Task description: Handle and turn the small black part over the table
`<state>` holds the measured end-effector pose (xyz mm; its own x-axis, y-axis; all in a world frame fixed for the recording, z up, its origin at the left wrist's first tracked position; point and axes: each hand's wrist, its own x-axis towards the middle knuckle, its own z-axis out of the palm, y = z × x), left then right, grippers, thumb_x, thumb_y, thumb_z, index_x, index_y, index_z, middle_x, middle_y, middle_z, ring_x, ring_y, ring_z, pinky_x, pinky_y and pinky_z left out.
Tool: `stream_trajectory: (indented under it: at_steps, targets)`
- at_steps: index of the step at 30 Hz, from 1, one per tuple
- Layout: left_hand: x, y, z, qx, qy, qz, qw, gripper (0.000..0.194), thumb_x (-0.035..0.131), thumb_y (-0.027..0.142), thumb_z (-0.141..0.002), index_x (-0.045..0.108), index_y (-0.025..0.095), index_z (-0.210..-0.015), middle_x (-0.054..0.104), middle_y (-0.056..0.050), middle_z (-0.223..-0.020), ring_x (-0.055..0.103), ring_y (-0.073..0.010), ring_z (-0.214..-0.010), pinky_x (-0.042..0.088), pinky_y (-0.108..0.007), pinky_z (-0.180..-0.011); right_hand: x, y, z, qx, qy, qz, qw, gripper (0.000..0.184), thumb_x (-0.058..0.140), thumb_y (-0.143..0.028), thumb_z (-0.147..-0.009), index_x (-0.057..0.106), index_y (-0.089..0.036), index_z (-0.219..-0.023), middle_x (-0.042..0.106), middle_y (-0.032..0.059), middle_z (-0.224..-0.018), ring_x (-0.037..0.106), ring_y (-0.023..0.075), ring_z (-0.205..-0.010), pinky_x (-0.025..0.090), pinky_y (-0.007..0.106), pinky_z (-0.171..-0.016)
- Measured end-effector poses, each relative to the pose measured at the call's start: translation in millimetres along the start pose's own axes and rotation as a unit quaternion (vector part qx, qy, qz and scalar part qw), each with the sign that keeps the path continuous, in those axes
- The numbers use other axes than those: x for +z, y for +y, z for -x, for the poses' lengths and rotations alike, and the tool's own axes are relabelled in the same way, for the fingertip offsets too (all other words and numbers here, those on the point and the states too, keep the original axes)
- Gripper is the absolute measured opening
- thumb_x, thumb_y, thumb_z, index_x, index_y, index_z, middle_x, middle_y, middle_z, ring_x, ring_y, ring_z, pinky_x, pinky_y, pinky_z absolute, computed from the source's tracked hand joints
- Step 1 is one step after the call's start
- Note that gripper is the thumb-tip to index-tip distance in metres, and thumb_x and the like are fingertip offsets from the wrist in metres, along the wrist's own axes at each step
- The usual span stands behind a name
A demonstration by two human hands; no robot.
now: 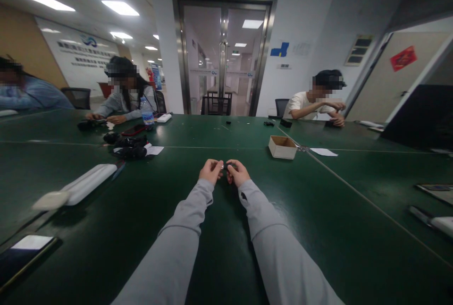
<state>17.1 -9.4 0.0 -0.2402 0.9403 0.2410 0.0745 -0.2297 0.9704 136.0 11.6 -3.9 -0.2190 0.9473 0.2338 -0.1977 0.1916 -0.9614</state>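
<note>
Where my two hands nearly meet ahead of me, just above the table, they hold one small dark piece [225, 166] with a shiny bit on its left side. My left hand [210, 172] is mostly closed, thumb and fingertips pinching the shiny side. My right hand [239, 173] is curled much the same way, with the thumb over the dark side. The piece is too small to tell what it is. Grey sleeves [179, 239] cover both my forearms, which reach forward from the bottom of the view.

Under them spreads a glossy green table [226, 137], crossed by pale seams. Beyond my right hand, slightly to the right, sits an open box [282, 153], pale outside and brown inside; a white sheet [323, 152] lies to its right. To my left, a long white case [91, 183] lies at a slant, and nearer me, at the left edge, is a phone [26, 258]. Farther off on that side are a black bundle [130, 147] and a clear bottle [147, 112] standing upright.

Across the table, one person [129, 92] sits ahead to the left, another [35, 91] at the far left, and a third [300, 105] to the right, hands raised over the table. Behind, straight ahead, stands a metal-framed glass door [203, 50].
</note>
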Motion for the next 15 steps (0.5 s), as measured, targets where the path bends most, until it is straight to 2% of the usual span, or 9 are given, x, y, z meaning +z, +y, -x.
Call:
stream_trajectory:
  at_steps: [2, 7, 11, 15]
  targets:
    - [-1.2, 5.9, 2.6, -0.030, -0.006, -0.058, 0.998, 0.032, 0.047, 0.049, -0.074, 0.048, 0.017, -0.071, 0.054, 0.001, -0.055, 0.052, -0.0096, -0.042, 0.038, -0.019, -0.040, -0.2, 1.1, -0.4, -0.003, 0.005, -0.001, 1.000, 0.038, 0.060, -0.038, -0.062, 0.045, -0.018, -0.090, 0.045, -0.0099, -0.045, 0.043, 0.0085, -0.032, 0.035, 0.018, -0.028]
    - [-4.3, 15.9, 5.6, -0.029, -0.018, -0.221, 0.975, 0.039, 0.038, 0.050, -0.079, 0.048, 0.018, -0.058, 0.050, 0.003, -0.044, 0.046, -0.0081, -0.036, 0.036, -0.020, -0.043, 1.8, -2.2, 2.2, -0.003, 0.008, 0.009, 1.000, 0.036, 0.058, -0.038, -0.063, 0.046, -0.018, -0.089, 0.045, -0.0097, -0.045, 0.042, 0.0079, -0.031, 0.034, 0.018, -0.028]
    - [-6.7, 18.7, 5.0, -0.028, -0.021, -0.284, 0.958, 0.047, 0.029, 0.051, -0.081, 0.052, 0.019, -0.055, 0.054, 0.000, -0.047, 0.050, -0.0113, -0.044, 0.036, -0.023, -0.050, 7.6, -9.3, 6.8, -0.012, -0.009, 0.022, 1.000, 0.034, 0.058, -0.036, -0.063, 0.046, -0.017, -0.088, 0.045, -0.0095, -0.045, 0.043, 0.0083, -0.033, 0.035, 0.018, -0.029]
    - [-10.4, 23.6, 4.4, -0.056, 0.015, -0.303, 0.951, 0.056, 0.021, 0.050, -0.082, 0.050, 0.020, -0.044, 0.055, -0.004, -0.047, 0.053, -0.0153, -0.050, 0.036, -0.026, -0.055, 18.6, -13.6, 10.6, -0.040, -0.001, 0.031, 0.999, 0.030, 0.054, -0.032, -0.065, 0.045, -0.018, -0.090, 0.045, -0.0092, -0.047, 0.044, 0.0085, -0.035, 0.036, 0.018, -0.031]
